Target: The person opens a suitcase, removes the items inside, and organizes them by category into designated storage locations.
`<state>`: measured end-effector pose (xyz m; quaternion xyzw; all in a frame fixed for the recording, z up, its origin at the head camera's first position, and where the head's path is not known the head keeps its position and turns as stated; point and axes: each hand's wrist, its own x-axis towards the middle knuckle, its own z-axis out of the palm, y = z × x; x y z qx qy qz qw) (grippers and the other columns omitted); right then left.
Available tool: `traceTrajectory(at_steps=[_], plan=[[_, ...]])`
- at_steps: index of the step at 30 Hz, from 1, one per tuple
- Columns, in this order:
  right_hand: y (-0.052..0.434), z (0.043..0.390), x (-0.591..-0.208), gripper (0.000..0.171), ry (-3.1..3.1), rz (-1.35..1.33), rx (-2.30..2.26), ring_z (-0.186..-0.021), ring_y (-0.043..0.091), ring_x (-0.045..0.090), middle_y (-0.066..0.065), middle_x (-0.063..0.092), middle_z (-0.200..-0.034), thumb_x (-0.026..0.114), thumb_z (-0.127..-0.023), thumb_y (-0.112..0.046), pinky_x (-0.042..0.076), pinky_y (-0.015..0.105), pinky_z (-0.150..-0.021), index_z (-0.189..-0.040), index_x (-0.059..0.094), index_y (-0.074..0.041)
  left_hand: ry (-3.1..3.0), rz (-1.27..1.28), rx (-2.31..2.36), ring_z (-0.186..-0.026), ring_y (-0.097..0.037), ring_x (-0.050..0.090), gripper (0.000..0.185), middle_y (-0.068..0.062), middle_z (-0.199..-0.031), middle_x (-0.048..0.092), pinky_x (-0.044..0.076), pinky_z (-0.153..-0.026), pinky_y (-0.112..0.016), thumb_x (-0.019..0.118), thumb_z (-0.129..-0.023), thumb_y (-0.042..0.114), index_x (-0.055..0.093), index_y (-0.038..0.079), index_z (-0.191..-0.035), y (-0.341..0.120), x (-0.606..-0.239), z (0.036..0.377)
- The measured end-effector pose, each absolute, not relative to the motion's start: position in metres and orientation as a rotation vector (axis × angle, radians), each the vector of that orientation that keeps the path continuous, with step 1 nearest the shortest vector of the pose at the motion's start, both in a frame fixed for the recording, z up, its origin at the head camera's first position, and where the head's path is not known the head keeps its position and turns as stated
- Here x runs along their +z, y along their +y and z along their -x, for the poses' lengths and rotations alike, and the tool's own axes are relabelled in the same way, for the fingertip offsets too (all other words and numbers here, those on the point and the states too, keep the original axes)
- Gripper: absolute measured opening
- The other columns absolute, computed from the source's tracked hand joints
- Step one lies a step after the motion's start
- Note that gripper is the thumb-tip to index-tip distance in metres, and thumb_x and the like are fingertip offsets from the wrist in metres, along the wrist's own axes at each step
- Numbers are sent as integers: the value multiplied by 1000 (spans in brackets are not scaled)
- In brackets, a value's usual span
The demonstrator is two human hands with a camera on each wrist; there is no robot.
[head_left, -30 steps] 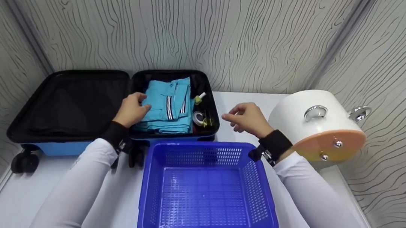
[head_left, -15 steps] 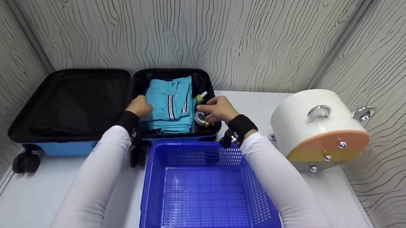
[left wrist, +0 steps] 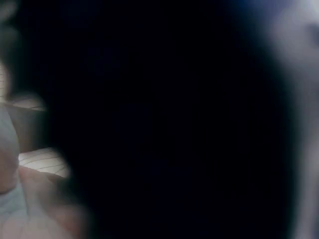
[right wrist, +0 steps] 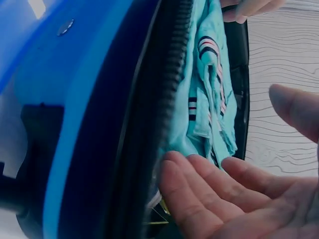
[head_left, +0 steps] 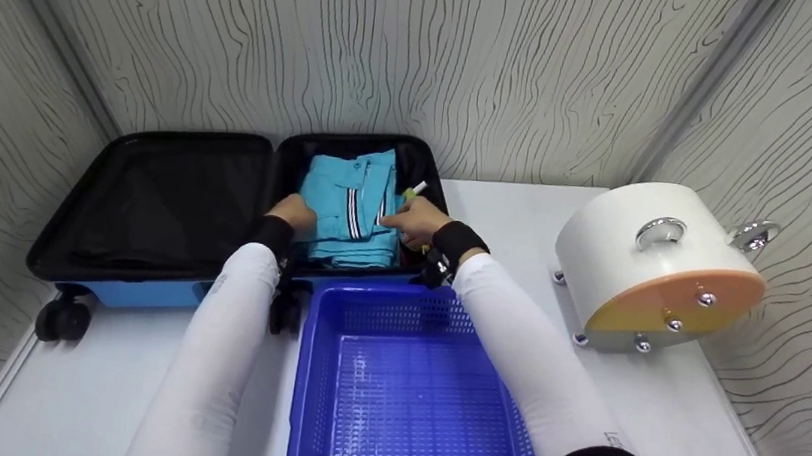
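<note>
The suitcase [head_left: 151,209] lies open at nine o'clock, its left half bare. In the right half sits the folded shirt [head_left: 348,207], not yet lifted out. The left hand [head_left: 292,211] rests on the shirt's nine o'clock edge; I cannot tell whether it grips. The right hand [head_left: 414,221] is at the three o'clock edge, fingers [right wrist: 199,184] straight and relaxed against the cloth. Small items [head_left: 414,189] stay tucked beside it. The basket [head_left: 536,423] at six o'clock holds nothing, so the unpacking looks barely begun. A white drum [head_left: 644,261] stands at three o'clock.
</note>
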<state>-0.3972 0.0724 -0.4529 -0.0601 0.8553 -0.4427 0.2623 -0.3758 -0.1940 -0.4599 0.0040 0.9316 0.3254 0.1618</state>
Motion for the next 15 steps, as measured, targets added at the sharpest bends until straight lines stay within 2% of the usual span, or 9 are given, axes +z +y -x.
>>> traceTrajectory(at_steps=[2, 3, 5, 6, 8, 10, 12, 13, 15], plan=[[70, 399, -454, 66, 2297, 154, -1171, -87, 20, 67, 9, 61, -103, 66, -110, -28, 61, 37, -92, -159, 44, 9, 2661, -28, 876, -88, -29, 46, 17, -22, -105, 53, 41, -78, -33, 40, -101, 5, 54, -5, -97, -193, -458, 376], [69, 400, -454, 67, 2290, 146, -1168, -101, 27, 72, 14, 64, -115, 66, -110, -28, 61, 40, -99, -160, 42, 9, 2653, -33, 862, -89, -30, 47, 21, -23, -109, 54, 41, -78, -33, 40, -102, 5, 56, -9, -102, -193, -458, 378], [68, 401, -456, 59, 2288, 131, -1171, -124, 38, 70, 20, 61, -132, 66, -110, -26, 59, 48, -109, -153, 47, 9, 2643, -47, 842, -96, -33, 50, 33, -29, -124, 57, 43, -83, -35, 40, -101, 4, 57, -16, -120, -194, -460, 382], [67, 401, -457, 49, 2284, 120, -1184, -127, 40, 68, 20, 60, -132, 65, -110, -25, 58, 50, -110, -144, 53, 8, 2657, -75, 845, -95, -34, 51, 37, -31, -125, 57, 44, -82, -35, 41, -98, 4, 56, -18, -124, -196, -464, 386], [66, 402, -459, 26, 2281, 111, -1201, -116, 36, 70, 13, 61, -111, 65, -110, -23, 59, 50, -109, -117, 60, 2, 2654, -69, 874, -98, -35, 52, 43, -33, -129, 56, 45, -84, -37, 44, -97, 5, 53, -20, -131, -199, -467, 390], [66, 402, -463, 23, 2286, 110, -1216, -94, 26, 65, 3, 51, -90, 64, -111, -22, 61, 47, -105, -97, 51, -8, 2657, -54, 939, -95, -35, 53, 37, -31, -120, 56, 45, -84, -38, 47, -95, 6, 55, -19, -121, -202, -469, 391], [64, 402, -467, 30, 2281, 109, -1225, -79, 18, 54, -2, 42, -79, 63, -111, -22, 63, 42, -97, -90, 43, -13, 2645, -31, 1017, -93, -33, 52, 33, -27, -115, 53, 45, -84, -38, 51, -95, 9, 53, -16, -117, -204, -470, 387], [64, 401, -469, 30, 2280, 112, -1226, -74, 16, 51, -3, 42, -76, 62, -111, -22, 63, 39, -91, -90, 44, -14, 2614, 8, 1048, -100, -34, 53, 39, -28, -124, 54, 45, -90, -39, 52, -99, 11, 51, -17, -126, -204, -467, 383], [62, 400, -472, 26, 2283, 117, -1235, -67, 12, 49, -4, 44, -71, 62, -110, -20, 60, 33, -80, -91, 46, -13, 2569, 21, 1126, -105, -34, 54, 48, -31, -134, 52, 45, -92, -38, 51, -99, 12, 47, -19, -135, -204, -468, 379]])
